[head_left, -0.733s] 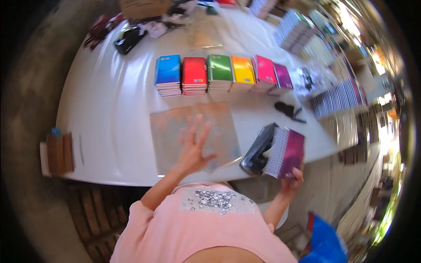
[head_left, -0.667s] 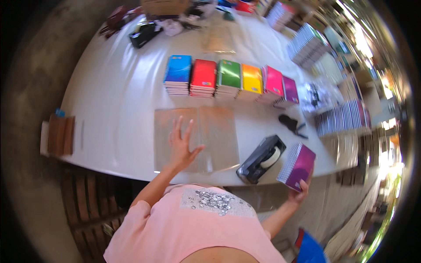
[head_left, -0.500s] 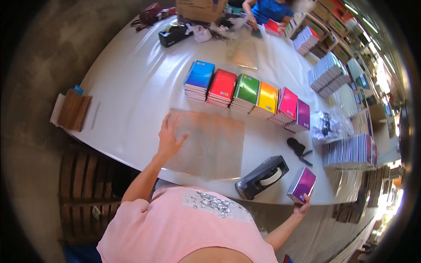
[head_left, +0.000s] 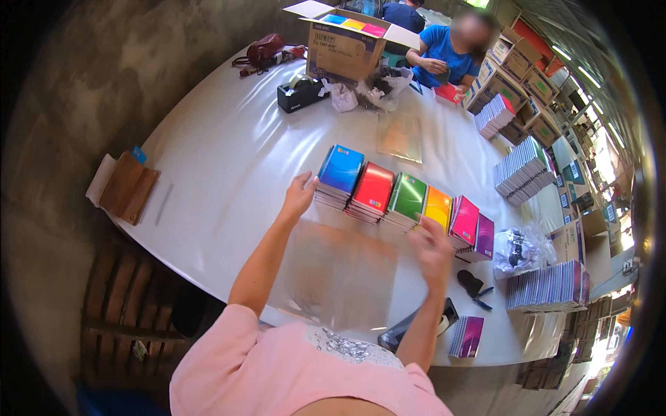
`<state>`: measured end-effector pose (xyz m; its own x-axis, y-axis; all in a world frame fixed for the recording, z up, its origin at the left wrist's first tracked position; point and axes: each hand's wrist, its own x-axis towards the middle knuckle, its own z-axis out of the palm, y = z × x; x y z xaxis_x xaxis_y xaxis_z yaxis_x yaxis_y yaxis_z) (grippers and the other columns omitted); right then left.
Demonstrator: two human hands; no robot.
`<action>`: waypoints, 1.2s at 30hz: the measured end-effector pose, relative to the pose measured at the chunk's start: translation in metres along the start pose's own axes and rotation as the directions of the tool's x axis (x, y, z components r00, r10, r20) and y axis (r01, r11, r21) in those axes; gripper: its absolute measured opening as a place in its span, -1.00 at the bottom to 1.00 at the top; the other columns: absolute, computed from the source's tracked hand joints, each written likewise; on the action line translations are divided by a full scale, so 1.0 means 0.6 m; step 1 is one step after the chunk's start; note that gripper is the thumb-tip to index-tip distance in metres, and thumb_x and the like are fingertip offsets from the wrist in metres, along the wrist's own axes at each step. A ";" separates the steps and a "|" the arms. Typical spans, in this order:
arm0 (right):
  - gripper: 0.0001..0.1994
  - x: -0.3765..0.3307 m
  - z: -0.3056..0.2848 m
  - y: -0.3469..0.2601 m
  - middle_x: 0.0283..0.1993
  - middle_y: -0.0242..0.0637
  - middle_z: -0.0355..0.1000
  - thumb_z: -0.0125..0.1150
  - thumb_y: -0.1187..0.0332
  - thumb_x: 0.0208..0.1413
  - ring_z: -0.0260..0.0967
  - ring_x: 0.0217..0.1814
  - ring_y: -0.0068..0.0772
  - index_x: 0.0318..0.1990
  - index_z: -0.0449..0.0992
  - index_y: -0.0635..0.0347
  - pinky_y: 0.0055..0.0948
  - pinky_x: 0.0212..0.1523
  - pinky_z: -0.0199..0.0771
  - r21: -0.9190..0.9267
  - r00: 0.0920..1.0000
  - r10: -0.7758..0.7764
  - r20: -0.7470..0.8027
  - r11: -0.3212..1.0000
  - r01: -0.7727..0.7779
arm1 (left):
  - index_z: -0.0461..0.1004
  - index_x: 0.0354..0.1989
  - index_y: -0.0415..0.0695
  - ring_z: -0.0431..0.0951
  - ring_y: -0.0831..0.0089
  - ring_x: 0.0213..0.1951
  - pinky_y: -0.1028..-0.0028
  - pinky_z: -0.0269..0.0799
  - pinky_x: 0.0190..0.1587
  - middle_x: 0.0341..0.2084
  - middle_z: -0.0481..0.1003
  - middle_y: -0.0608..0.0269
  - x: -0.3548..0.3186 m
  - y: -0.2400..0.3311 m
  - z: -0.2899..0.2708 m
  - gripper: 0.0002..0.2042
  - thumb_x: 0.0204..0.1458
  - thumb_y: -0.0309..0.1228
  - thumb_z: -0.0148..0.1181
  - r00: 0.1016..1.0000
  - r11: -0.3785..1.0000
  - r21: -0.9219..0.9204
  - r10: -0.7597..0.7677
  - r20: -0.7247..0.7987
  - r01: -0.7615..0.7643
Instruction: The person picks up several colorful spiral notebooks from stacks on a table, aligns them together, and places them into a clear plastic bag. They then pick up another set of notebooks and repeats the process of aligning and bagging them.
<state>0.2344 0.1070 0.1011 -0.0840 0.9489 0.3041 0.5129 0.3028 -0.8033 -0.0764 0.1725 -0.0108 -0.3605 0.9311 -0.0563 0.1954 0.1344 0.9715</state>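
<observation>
A row of spiral notebook stacks runs across the table: blue (head_left: 340,168), red (head_left: 374,186), green (head_left: 408,194), yellow (head_left: 437,206), pink (head_left: 464,220) and purple (head_left: 483,237). My left hand (head_left: 298,197) is at the left side of the blue stack, fingers apart and holding nothing; contact with the stack is unclear. In front of the yellow stack, my right hand (head_left: 431,251) is smeared by motion, so its grip cannot be made out. Clear plastic sheeting (head_left: 340,277) lies flat between my forearms. A small purple notebook pile (head_left: 467,338) rests near the front edge at right.
My right forearm partly covers a black tape dispenser (head_left: 444,319). Pliers (head_left: 482,298), a plastic bag (head_left: 519,251) and notebook stacks (head_left: 548,288) stand at right. Farther back are another tape dispenser (head_left: 302,93), an open carton (head_left: 343,54) and a person in blue (head_left: 444,52).
My right hand has let go of the purple notebooks, now on the table, and moved to the row. My left hand has moved off the plastic sheet toward the blue stack. The view has tilted up.
</observation>
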 end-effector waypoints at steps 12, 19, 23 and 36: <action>-0.40 0.145 0.347 0.035 0.23 -0.16 0.22 0.22 0.04 -0.07 0.14 0.28 -0.15 0.19 0.28 -0.14 0.02 0.05 0.25 -0.630 0.935 -0.231 0.270 0.692 0.353 | 0.29 0.16 -0.13 0.31 0.32 0.13 0.32 0.19 0.12 0.10 0.34 0.16 0.023 0.003 -0.120 -0.49 0.10 -0.10 0.05 0.947 0.978 -0.133 -0.113 0.299 0.159; -0.66 0.169 0.316 0.027 0.19 -0.11 0.25 0.15 0.18 0.07 0.25 0.19 -0.13 0.02 0.47 -0.06 -0.24 -0.01 0.35 -0.356 0.971 -0.091 0.220 0.920 0.166 | 0.21 0.20 -0.17 0.35 0.37 0.09 0.36 0.25 0.05 0.10 0.33 0.15 0.020 0.036 -0.085 -0.43 0.10 -0.06 0.03 0.916 0.914 -0.338 -0.079 0.393 0.223; -0.70 0.161 0.259 -0.071 0.00 -0.11 0.41 0.16 0.42 0.04 0.34 0.09 -0.20 -0.03 0.52 0.01 -0.36 -0.02 0.36 0.254 0.999 -0.038 0.021 0.967 0.031 | 0.00 0.29 -0.18 0.34 0.16 0.11 0.21 0.29 0.07 0.17 0.22 0.03 0.008 0.070 -0.076 -0.24 0.07 0.13 -0.07 0.822 0.490 -0.678 -0.163 0.546 0.548; -0.49 0.107 0.191 0.115 0.15 -0.22 0.31 0.24 0.43 -0.08 0.20 0.24 -0.29 0.11 0.36 0.02 -0.22 0.20 0.17 -0.540 0.953 -0.170 0.252 0.792 0.285 | 0.10 0.19 -0.30 0.36 0.12 0.09 0.15 0.29 0.14 0.10 0.29 -0.04 -0.110 0.028 -0.068 -0.43 -0.05 -0.45 0.04 0.452 0.182 -0.435 -0.061 0.890 0.882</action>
<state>0.1664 0.1990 0.0062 -0.3828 0.8748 0.2970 0.8437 0.4620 -0.2733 -0.0865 0.0996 0.0184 0.6369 0.7145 -0.2896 -0.6792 0.6978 0.2276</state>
